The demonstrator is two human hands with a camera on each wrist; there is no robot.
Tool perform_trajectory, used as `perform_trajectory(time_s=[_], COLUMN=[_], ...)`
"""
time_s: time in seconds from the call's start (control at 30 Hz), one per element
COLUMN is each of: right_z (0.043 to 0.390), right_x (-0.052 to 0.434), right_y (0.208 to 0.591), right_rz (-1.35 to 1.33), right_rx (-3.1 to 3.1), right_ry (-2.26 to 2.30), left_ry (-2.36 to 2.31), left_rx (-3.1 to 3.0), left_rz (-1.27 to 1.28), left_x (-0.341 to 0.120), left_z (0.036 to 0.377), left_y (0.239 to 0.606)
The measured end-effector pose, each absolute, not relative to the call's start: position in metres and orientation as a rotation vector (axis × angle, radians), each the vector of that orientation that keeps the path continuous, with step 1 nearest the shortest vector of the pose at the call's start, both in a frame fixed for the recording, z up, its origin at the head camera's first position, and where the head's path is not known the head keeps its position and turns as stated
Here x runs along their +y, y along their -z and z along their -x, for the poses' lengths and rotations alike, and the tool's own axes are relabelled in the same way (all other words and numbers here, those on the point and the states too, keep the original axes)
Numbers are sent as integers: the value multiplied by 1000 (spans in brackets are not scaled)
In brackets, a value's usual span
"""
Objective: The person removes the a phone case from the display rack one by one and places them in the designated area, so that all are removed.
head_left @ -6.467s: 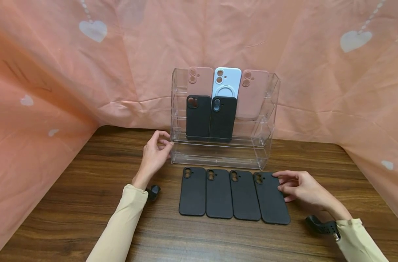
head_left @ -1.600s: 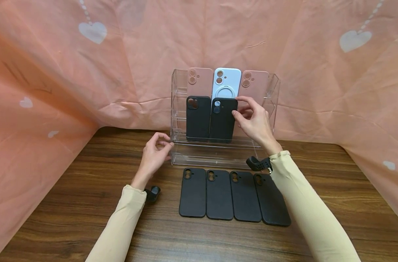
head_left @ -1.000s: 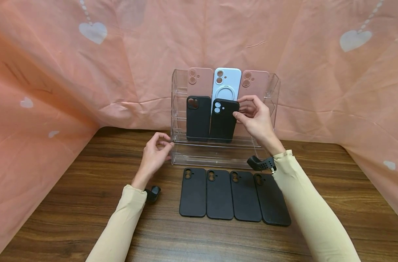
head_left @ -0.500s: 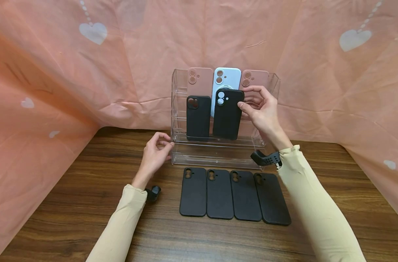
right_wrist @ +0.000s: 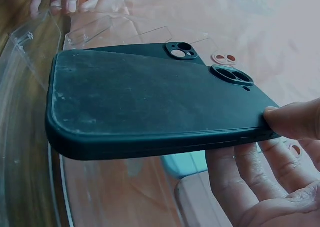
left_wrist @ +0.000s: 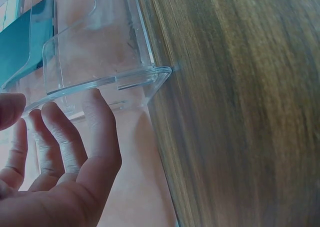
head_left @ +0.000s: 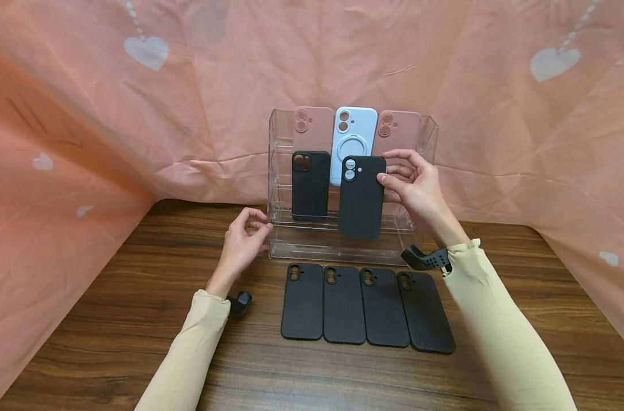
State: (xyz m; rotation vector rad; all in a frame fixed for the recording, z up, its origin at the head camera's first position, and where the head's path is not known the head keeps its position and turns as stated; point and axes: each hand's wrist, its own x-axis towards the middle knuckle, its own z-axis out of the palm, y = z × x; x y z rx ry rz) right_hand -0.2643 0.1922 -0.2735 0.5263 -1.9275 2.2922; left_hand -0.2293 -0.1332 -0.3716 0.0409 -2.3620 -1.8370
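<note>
My right hand (head_left: 414, 185) pinches a black phone case (head_left: 362, 197) by its upper right edge, thumb in front and fingers behind. The case is upright, in front of the clear acrylic display stand (head_left: 343, 251). Up close in the right wrist view, the black case (right_wrist: 135, 97) shows its back and camera cutout. My left hand (head_left: 242, 237) touches the stand's left side panel from outside with loosely bent fingers; the left wrist view has its fingertips (left_wrist: 94, 97) against the panel's edge. Another black case (head_left: 310, 185) stands on the tier, left of the held one.
Two pink cases (head_left: 313, 128) and a white case (head_left: 354, 123) with a ring fill the stand's upper tier. Several black cases (head_left: 344, 305) lie in a row on the wooden table (head_left: 153, 297) before the stand. A pink curtain (head_left: 214, 103) surrounds it.
My right hand went from the rightmost case on the table to the stand, took hold of the right black case there, and brought it out, rightward and forward. My left hand stays put.
</note>
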Motion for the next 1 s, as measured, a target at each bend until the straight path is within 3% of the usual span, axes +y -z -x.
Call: perform_trajectory(time_s=[1.0], right_z=[226], right_x=[243], right_y=[303], right_rz=[-536], right_rx=[-2018], right_ry=[-2407], left_ry=[1829], left_rx=[-2383], left_rz=[-38], left_x=[-134], left_z=[228], left_y=[372])
